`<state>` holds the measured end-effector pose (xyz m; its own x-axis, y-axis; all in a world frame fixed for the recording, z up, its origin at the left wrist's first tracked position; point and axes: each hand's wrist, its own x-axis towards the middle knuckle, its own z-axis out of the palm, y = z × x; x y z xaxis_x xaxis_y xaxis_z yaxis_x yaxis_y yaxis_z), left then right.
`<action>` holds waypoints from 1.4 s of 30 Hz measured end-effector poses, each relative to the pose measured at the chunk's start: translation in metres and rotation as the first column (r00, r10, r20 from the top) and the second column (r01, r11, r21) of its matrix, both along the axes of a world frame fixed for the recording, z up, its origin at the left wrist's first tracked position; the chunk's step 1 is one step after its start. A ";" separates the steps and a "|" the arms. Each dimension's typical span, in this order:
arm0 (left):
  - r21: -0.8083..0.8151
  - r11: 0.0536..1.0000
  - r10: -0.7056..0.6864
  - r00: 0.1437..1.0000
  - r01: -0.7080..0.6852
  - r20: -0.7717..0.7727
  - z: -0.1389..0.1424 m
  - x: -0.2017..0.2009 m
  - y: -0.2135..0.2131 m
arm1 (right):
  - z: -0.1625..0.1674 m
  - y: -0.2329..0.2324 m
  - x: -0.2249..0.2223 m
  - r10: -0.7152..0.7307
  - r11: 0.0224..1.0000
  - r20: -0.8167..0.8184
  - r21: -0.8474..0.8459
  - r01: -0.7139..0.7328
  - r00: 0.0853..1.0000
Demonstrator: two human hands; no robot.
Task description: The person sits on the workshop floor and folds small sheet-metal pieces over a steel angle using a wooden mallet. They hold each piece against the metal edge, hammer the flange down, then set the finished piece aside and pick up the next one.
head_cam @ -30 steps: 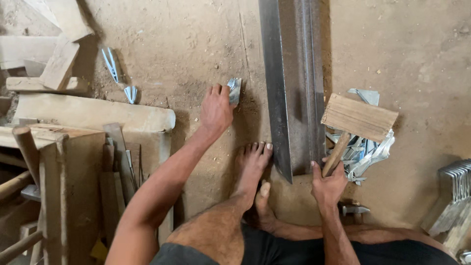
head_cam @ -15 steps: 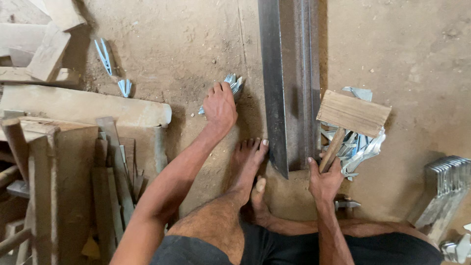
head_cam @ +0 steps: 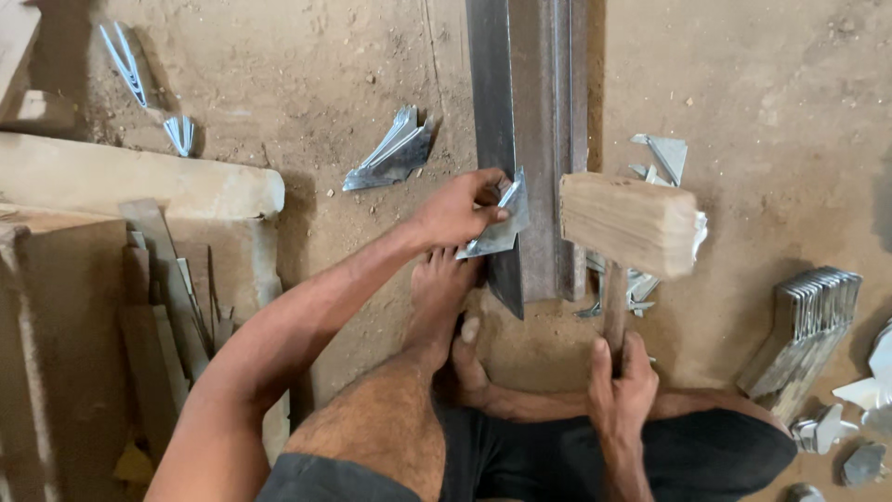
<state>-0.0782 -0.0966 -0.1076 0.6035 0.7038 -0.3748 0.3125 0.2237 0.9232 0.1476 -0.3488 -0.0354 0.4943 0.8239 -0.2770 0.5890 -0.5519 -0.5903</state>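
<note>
My left hand [head_cam: 457,210] grips a small folded sheet-metal piece [head_cam: 502,223] and holds it against the near end of a long steel angle bar [head_cam: 520,139] lying on the dirt floor. My right hand [head_cam: 621,379] is closed on the handle of a wooden mallet [head_cam: 628,223], whose block head hangs just right of the bar. My bare foot [head_cam: 437,297] rests beside the bar's near end.
Folded metal pieces [head_cam: 395,153] lie left of the bar, and more [head_cam: 664,158] lie behind the mallet. A stack of flat metal blanks [head_cam: 808,325] stands at the right. Wooden planks and a thick beam [head_cam: 139,181] fill the left side. Thin metal offcuts [head_cam: 125,60] lie top left.
My left hand picked up a metal piece from the floor and brought it right onto the bar's end. The mallet stayed beside the bar in my right hand.
</note>
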 end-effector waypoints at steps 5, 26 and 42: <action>-0.007 1.000 -0.018 0.998 0.017 -0.067 -0.003 0.002 0.012 | -0.008 0.009 -0.001 -0.014 0.993 -0.045 0.117 0.019 0.999; -0.058 0.997 0.037 0.981 -0.049 -0.192 0.023 0.015 0.017 | -0.018 0.044 0.013 0.145 0.989 0.109 -0.011 -0.145 0.983; -0.047 0.996 0.065 0.981 -0.074 -0.182 0.022 0.021 0.017 | 0.026 0.025 0.009 0.066 0.709 -0.699 0.535 0.459 0.712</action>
